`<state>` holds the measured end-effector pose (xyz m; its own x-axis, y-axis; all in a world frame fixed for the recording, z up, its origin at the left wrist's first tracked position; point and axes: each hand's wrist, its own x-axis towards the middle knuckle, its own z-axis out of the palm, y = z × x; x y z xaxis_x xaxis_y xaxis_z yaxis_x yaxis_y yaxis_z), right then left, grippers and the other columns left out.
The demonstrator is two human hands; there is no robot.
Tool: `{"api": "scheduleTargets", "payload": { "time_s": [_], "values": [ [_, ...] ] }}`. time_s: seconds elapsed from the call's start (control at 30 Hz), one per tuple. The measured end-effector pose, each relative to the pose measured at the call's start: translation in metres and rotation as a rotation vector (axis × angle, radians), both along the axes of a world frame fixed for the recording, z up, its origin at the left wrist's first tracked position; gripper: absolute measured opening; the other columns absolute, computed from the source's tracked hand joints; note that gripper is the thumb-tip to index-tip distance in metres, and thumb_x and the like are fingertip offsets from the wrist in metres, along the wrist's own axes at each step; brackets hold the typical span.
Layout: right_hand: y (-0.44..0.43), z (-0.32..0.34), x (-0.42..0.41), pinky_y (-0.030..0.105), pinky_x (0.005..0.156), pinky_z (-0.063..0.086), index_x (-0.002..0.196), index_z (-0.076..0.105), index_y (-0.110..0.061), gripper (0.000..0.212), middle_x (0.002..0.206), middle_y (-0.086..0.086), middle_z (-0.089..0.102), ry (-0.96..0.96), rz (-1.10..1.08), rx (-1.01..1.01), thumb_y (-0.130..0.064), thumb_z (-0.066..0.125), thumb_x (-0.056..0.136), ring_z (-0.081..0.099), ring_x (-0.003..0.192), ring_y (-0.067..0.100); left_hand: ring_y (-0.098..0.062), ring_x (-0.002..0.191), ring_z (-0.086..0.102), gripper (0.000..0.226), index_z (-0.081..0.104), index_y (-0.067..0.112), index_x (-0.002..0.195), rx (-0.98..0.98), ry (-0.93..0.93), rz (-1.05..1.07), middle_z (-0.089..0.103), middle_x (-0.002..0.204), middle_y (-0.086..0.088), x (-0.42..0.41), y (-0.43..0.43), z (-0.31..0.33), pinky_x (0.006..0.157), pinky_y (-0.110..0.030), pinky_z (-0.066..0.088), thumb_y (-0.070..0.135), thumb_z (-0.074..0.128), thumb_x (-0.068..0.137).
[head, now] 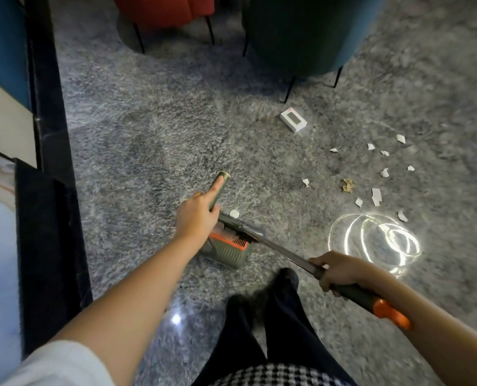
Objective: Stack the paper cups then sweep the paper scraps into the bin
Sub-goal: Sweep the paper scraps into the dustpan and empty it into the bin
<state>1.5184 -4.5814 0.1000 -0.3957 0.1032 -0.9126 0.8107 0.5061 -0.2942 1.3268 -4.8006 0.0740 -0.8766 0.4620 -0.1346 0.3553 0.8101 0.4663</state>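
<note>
Sweeping stance, viewed from above. The left hand (197, 215) grips the upright handle (221, 181) of the green dustpan (226, 250), with the index finger laid straight along it. The right hand (335, 270) is curled round the broom handle (365, 295), whose shaft slants down to the dustpan. Paper scraps (376, 196) lie scattered on the carpet (148, 135), right of the dustpan and well apart from it. One white piece (234, 213) lies just beside the dustpan, and a white box (293, 119) lies beyond it.

Floor (148, 135) under both hands: grey, mottled; light reflected beside right hand (336, 270), glossy there.
Paper scraps (376, 196) beyond right hand: white, torn, matt; one brown, crumpled.
Dustpan (227, 250) below left hand (197, 215): ribbed green plastic, orange trim.
Handle (223, 178) gripped by left hand: matt green, brassy cap.
Broom (282, 250) held by right hand: shaft dark, glossy, metal-look; grip matt green; end orange plastic.
</note>
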Motion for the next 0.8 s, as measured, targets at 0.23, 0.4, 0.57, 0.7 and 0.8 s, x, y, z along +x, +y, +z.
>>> {"api": "scheduleTargets", "payload": {
  "time_s": [0.23,0.4,0.57,0.7,0.8],
  "values": [
    [0.006,-0.002,0.025,0.021,0.038,0.044,0.128,0.049,-0.013,0.058,0.066,0.002,0.055,-0.011,-0.013,0.004,0.004,0.054,0.073,0.054,0.036,0.01,-0.025,0.074,0.059,0.064,0.031,0.032,0.145,0.051,0.002,-0.024,0.065,0.088,-0.013,-0.001,0.001,-0.001,0.056,-0.034,0.046,0.015,0.059,0.091],
    [-0.005,-0.016,0.034,0.022,0.044,0.049,0.137,0.03,-0.011,0.061,0.096,0.008,0.05,-0.111,-0.04,-0.048,0.009,0.049,0.082,0.058,0.039,0.008,-0.019,0.07,0.056,0.064,0.033,0.029,0.145,0.081,0.013,-0.04,0.066,0.088,-0.011,-0.001,0.003,0.002,0.056,-0.032,0.049,0.014,0.062,0.09],
    [0.0,-0.009,0.029,0.017,0.034,0.038,0.1,0.043,-0.006,0.027,0.062,0.008,0.049,-0.124,-0.026,-0.009,0.004,0.058,0.081,0.046,0.028,0.006,-0.022,0.073,0.058,0.064,0.032,0.029,0.145,0.069,0.018,-0.037,0.066,0.089,-0.012,-0.001,0.003,0.003,0.061,-0.037,0.054,0.015,0.061,0.09],
    [0.026,0.009,0.028,0.018,0.034,0.037,0.108,0.048,0.0,0.031,0.053,0.009,0.046,-0.103,-0.069,-0.023,0.007,0.059,0.08,0.044,0.029,0.01,-0.018,0.067,0.055,0.064,0.033,0.031,0.144,0.083,0.022,-0.037,0.065,0.083,-0.01,-0.002,0.001,0.001,0.054,-0.031,0.049,0.013,0.062,0.089],
    [0.037,0.016,0.032,0.018,0.034,0.036,0.115,0.047,0.001,0.037,0.051,0.009,0.045,-0.088,-0.12,-0.018,0.007,0.059,0.081,0.043,0.029,0.011,-0.017,0.065,0.054,0.065,0.034,0.031,0.143,0.092,0.033,-0.029,0.066,0.083,-0.01,-0.002,0.001,-0.001,0.053,-0.028,0.047,0.01,0.063,0.088]
  ]
}}
